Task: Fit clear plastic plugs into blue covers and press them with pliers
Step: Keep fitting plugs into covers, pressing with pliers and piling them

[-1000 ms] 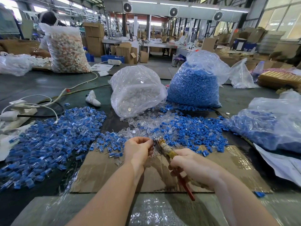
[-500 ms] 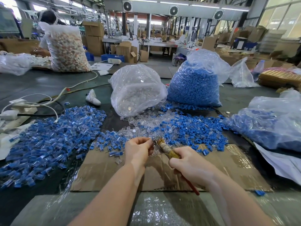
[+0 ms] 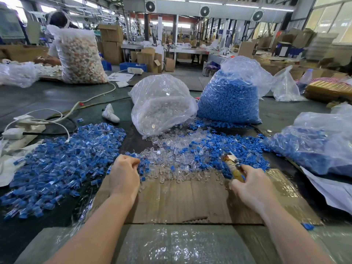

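Note:
My left hand (image 3: 124, 174) hovers at the left edge of the loose pile, fingers curled, fingertips among small blue covers (image 3: 142, 167). Whether it holds one is hidden. My right hand (image 3: 253, 189) grips the pliers (image 3: 233, 167) by their handles, with the jaws pointing up and away over the parts. Clear plastic plugs (image 3: 167, 168) lie scattered between my hands, and loose blue covers (image 3: 219, 149) spread behind them. A broad heap of blue covers with clear plugs fitted (image 3: 57, 168) lies to the left.
A cardboard sheet (image 3: 181, 201) lies under my hands. Behind stand a bag of clear plugs (image 3: 162, 105) and a bag of blue covers (image 3: 228, 98); another bag of blue parts (image 3: 314, 141) sits right. Cables and a power strip (image 3: 19, 130) lie far left. A person works at the back left.
My hands have parted. The left hand moved left to the edge of the blue pieces. The right hand swung the pliers out to the right, away from the left hand.

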A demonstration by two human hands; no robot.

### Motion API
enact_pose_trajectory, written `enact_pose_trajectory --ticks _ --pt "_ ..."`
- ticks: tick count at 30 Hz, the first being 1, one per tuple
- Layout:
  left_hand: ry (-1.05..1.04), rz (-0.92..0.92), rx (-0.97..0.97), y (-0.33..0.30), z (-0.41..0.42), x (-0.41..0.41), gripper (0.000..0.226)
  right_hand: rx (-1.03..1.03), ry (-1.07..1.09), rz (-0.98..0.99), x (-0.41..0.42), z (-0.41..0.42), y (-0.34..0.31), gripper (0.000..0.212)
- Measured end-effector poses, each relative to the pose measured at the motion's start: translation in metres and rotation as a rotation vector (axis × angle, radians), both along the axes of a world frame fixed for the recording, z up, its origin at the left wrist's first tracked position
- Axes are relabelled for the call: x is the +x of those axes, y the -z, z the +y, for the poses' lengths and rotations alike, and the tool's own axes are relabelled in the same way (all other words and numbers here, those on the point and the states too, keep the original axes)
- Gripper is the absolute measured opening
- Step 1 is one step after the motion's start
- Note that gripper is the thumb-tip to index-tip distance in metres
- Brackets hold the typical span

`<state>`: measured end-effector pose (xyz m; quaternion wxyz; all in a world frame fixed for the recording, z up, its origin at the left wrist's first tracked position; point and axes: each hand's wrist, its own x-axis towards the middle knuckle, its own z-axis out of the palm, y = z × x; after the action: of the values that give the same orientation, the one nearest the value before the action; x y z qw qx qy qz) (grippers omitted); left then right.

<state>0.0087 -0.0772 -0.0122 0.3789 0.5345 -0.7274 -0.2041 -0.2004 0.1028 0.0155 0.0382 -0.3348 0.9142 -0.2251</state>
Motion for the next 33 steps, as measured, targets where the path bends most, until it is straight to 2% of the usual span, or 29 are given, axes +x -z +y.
enact_pose_trajectory --ticks 4,8,11,16,20,24,33 --pt "0.014 -0.082 -0.03 0.003 0.001 -0.003 0.024 0.105 0.088 0.076 -0.014 0.008 0.007 0.024" --pt "0.059 -0.044 -0.078 0.002 0.017 -0.016 0.02 0.172 0.151 0.104 -0.022 0.015 0.014 0.038" --pt "0.2 0.0 -0.086 0.002 0.035 -0.033 0.017 0.201 0.161 0.15 -0.024 0.016 0.018 0.049" --pt "0.447 -0.031 -0.109 0.008 0.061 -0.059 0.022 0.255 0.149 0.255 -0.02 0.011 0.017 0.055" --pt "0.555 -0.178 -0.149 0.016 0.071 -0.076 0.034 0.07 0.011 0.387 -0.012 -0.003 0.014 0.035" --pt "0.526 -0.345 -0.158 0.025 0.076 -0.082 0.043 0.11 -0.045 0.423 -0.005 -0.017 0.018 0.021" --pt "0.504 -0.288 -0.167 0.03 0.077 -0.081 0.027 0.214 -0.013 0.363 -0.008 -0.035 0.016 0.015"
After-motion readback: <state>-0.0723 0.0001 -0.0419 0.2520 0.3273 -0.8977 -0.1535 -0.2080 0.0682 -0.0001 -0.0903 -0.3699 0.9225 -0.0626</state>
